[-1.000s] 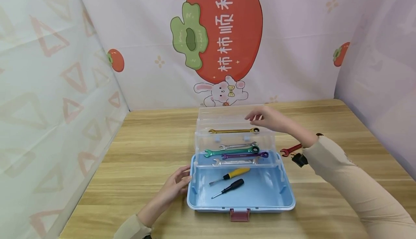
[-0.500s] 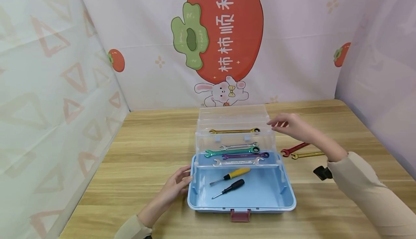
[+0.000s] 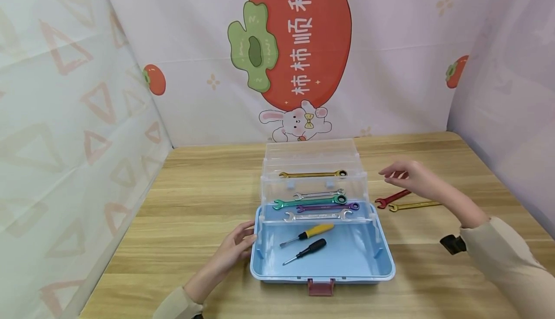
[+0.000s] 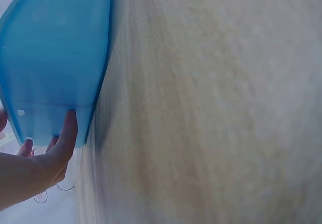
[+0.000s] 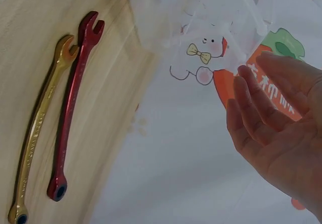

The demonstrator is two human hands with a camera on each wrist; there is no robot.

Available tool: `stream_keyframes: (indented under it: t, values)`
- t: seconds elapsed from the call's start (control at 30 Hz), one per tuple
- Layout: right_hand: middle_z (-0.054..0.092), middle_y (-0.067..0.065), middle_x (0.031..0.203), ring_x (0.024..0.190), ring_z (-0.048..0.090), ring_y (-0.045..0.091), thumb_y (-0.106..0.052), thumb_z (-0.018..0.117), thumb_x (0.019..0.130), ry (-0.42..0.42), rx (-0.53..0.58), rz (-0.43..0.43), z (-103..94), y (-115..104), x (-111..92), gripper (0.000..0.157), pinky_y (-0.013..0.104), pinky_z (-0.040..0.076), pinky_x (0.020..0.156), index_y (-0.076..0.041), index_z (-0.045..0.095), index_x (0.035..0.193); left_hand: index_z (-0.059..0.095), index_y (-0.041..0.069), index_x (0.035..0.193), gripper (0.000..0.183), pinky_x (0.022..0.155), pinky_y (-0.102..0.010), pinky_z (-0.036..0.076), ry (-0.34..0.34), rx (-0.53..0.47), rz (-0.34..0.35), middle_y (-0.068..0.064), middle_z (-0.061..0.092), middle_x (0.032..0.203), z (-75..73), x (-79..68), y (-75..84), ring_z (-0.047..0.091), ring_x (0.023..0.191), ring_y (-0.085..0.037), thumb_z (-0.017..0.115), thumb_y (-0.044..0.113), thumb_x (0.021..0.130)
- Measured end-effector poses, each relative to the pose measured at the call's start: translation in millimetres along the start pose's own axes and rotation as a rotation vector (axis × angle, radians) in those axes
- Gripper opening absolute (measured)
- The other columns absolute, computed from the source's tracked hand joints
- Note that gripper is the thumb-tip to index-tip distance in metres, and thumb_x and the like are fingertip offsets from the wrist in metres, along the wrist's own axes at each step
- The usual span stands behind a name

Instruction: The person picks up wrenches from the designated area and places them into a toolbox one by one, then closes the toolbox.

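My left hand [image 3: 234, 245] rests its fingertips against the left side of a blue toolbox [image 3: 347, 266]; the left wrist view shows those fingers [image 4: 70, 128] on its outer wall. In the air right of the toolbox, my right hand [image 3: 405, 174] holds nothing, its fingers loosely bent. Below and beside it on the table lie a red wrench [image 3: 392, 198] and a gold wrench [image 3: 412, 206]. On the toolbox's raised clear trays are a gold wrench [image 3: 310, 175], a green wrench [image 3: 308, 202], a purple wrench [image 3: 327, 208] and two silver wrenches [image 3: 318, 217].
A yellow-handled screwdriver [image 3: 314, 231] and a black-handled screwdriver [image 3: 310, 249] lie on the toolbox floor. A pink latch [image 3: 321, 287] hangs at its front. The wooden table [image 3: 191, 189] meets printed cloth walls [image 3: 195, 102] at the back and sides.
My right hand has moved right, from above the upper tray to over the table, uncovering the gold wrench beside the red one. My left hand stays on the toolbox.
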State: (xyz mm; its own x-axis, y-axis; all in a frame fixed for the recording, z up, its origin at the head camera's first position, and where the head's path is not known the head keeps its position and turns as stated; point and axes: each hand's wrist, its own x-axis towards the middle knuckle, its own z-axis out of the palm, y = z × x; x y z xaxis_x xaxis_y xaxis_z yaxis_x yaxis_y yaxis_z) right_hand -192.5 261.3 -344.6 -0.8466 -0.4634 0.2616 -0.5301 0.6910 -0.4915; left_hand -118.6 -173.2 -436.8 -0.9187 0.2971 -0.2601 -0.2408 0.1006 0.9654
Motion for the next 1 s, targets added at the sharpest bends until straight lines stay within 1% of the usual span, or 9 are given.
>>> stream_keyframes:
  t: [0.23, 0.4, 0.63, 0.87, 1.0]
  values:
    - [0.064, 0.004, 0.08, 0.069, 0.053, 0.002, 0.002, 0.062, 0.077, -0.046, 0.008, 0.038, 3.1, 17, -10, 0.016, 0.023, 0.048, 0.057, 0.004, 0.065, 0.093, 0.029, 0.001, 0.135, 0.059, 0.086, -0.038, 0.045, -0.005, 0.006, -0.013, -0.025, 0.037, 0.13, 0.3, -0.6, 1.3, 0.049, 0.108, -0.025, 0.053, 0.027, 0.088]
    - [0.064, 0.007, 0.079, 0.067, 0.054, 0.005, 0.003, 0.062, 0.077, -0.093, 0.043, 0.06, 8.5, 28, -16, 0.015, 0.023, 0.048, 0.057, 0.006, 0.064, 0.092, 0.029, 0.001, 0.135, 0.058, 0.087, -0.039, 0.045, -0.006, 0.012, -0.015, -0.024, 0.037, 0.13, 0.2, -0.7, 2.2, 0.048, 0.109, -0.026, 0.053, 0.027, 0.089]
    - [0.064, 0.009, 0.082, 0.065, 0.053, 0.008, 0.0, 0.063, 0.078, -0.171, 0.071, 0.144, 15.4, 40, -21, 0.018, 0.021, 0.046, 0.054, 0.008, 0.063, 0.094, 0.028, 0.001, 0.135, 0.059, 0.086, -0.038, 0.045, -0.01, 0.01, -0.015, -0.024, 0.037, 0.131, -0.5, -0.6, 1.4, 0.049, 0.109, -0.025, 0.053, 0.027, 0.089]
    - [0.064, 0.013, 0.086, 0.072, 0.055, 0.013, -0.003, 0.063, 0.078, -0.241, 0.052, 0.215, 18.2, 48, -25, 0.02, 0.022, 0.046, 0.057, 0.007, 0.063, 0.096, 0.029, 0.001, 0.135, 0.058, 0.086, -0.038, 0.045, -0.007, 0.008, -0.011, -0.024, 0.037, 0.13, -0.4, -0.5, 1.0, 0.049, 0.108, -0.025, 0.054, 0.026, 0.088]
    - [0.063, 0.013, 0.088, 0.073, 0.055, 0.014, -0.002, 0.062, 0.078, -0.271, 0.037, 0.213, 19.9, 54, -29, 0.019, 0.023, 0.046, 0.058, 0.006, 0.063, 0.095, 0.029, 0.001, 0.135, 0.058, 0.086, -0.038, 0.045, -0.006, 0.009, -0.013, -0.024, 0.037, 0.13, -0.3, -0.4, 0.9, 0.049, 0.108, -0.025, 0.054, 0.026, 0.088]
